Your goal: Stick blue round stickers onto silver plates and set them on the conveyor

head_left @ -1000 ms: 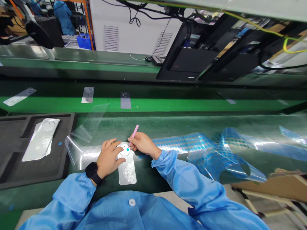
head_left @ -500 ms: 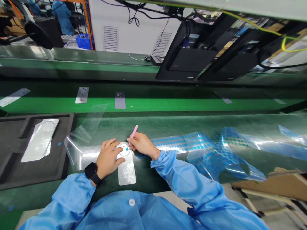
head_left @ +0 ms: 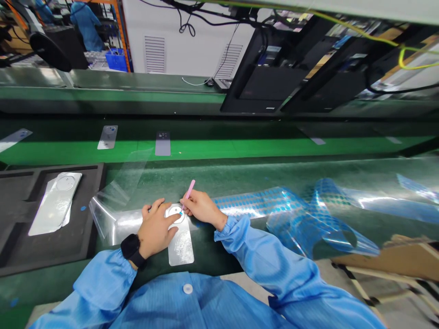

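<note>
A silvery phone back panel [head_left: 181,246] with a round camera ring lies flat on the green bench before me. My left hand [head_left: 156,226], fingers spread, rests over its upper left edge. That hand's index fingertip reaches into the ring, at a small blue dot [head_left: 180,213]. Pink tweezers [head_left: 189,188] are pinched in my right hand [head_left: 202,208], tilted with the tip down at the same dot. Whether the tip grips the dot is too small to tell.
Left, a black foam tray [head_left: 91,219] holds stacked silvery panels [head_left: 56,203]. Clear film [head_left: 113,205] lies beside it. Blue-dotted film [head_left: 254,203] curls across the bench to the right. Beyond, a green conveyor belt [head_left: 212,148] carries several panels, including a grey one [head_left: 163,144].
My left index finger has moved right and now reaches the blue dot in the ring. Panels on the belt have shifted left. The tweezers stay almost in place.
</note>
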### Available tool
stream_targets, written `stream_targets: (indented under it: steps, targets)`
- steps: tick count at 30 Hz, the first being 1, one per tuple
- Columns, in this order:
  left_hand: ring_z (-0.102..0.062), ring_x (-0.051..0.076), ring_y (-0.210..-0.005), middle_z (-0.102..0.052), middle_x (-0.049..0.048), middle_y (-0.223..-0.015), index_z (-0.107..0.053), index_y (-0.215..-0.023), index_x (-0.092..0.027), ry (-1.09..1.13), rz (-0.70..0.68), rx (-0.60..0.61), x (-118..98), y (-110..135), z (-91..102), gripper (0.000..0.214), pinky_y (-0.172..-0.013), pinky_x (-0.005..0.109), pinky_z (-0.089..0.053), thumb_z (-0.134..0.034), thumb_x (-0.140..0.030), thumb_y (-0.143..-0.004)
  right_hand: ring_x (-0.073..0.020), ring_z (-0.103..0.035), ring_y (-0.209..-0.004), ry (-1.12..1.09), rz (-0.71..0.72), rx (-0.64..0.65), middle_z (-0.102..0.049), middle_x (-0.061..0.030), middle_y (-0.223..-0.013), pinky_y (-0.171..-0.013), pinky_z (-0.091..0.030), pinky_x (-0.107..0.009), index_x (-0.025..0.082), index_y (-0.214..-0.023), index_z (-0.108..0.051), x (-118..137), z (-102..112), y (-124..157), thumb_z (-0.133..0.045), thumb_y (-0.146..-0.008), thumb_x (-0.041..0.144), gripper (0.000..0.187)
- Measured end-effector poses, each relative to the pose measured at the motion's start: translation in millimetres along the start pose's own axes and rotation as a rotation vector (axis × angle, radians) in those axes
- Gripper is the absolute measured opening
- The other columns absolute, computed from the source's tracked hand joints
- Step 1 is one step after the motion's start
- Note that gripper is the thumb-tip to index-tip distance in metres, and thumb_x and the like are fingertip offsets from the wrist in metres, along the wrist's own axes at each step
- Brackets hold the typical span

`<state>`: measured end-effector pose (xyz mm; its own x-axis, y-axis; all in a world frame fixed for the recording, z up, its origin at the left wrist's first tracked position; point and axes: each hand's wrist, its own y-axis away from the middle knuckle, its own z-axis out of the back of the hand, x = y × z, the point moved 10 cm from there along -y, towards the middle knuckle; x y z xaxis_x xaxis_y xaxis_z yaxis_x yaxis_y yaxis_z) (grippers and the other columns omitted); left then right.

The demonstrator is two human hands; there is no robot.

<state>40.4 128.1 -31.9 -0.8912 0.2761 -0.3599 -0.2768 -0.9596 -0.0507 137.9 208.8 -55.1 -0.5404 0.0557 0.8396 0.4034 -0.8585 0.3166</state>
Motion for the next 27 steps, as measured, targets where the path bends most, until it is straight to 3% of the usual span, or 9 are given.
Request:
stream_targets:
  steps: [10, 20, 24, 27]
  targets:
    - [-0.038, 0.038, -0.131, -0.057, 0.0113, -0.132, -0.066, -0.115, -0.034, -0.069, 0.039, 0.066, -4.7, -1.4, -2.0, 0.036, -0.091, 0.056, -0.033, -0.062, -0.024, -0.081, -0.0125, -0.064, -0.054, -0.119, 0.008, -0.025, -0.065, 0.0002, -0.061, -0.051, -0.052, -0.021, 0.017, -0.078, -0.058, -6.8, 5.0, 4.6, -0.057, -0.085, 0.018, 0.008]
    - [-0.037, 0.038, -0.131, -0.056, 0.0115, -0.132, -0.065, -0.115, -0.033, -0.070, 0.059, 0.095, -4.7, -2.2, -1.7, 0.036, -0.092, 0.056, -0.033, -0.062, -0.022, -0.080, -0.0146, -0.064, -0.061, 0.165, 0.263, -0.049, -0.065, 0.0002, -0.063, -0.061, -0.048, -0.024, 0.018, -0.077, -0.060, 11.9, 4.8, 15.9, -0.058, -0.085, 0.020, 0.008]
    - [-0.036, 0.039, -0.131, -0.056, 0.0127, -0.132, -0.064, -0.116, -0.031, -0.057, 0.069, 0.091, -2.3, -1.1, -3.0, 0.038, -0.091, 0.056, -0.034, -0.063, -0.020, -0.079, -0.0143, -0.063, -0.059, 0.098, 0.166, -0.017, -0.065, -0.0001, -0.064, -0.059, -0.048, -0.023, 0.018, -0.080, -0.058, 3.8, 6.2, 12.1, -0.055, -0.087, 0.022, 0.008]
    - [-0.036, 0.039, -0.131, -0.055, 0.0133, -0.132, -0.062, -0.116, -0.027, -0.028, 0.069, 0.058, -0.4, -1.3, -3.6, 0.039, -0.091, 0.056, -0.035, -0.064, -0.017, -0.078, -0.0144, -0.063, -0.064, 0.146, 0.101, -0.079, -0.065, -0.0021, -0.069, -0.064, -0.049, -0.025, 0.017, -0.081, -0.057, 2.6, 17.0, 6.9, -0.046, -0.091, 0.019, 0.015]
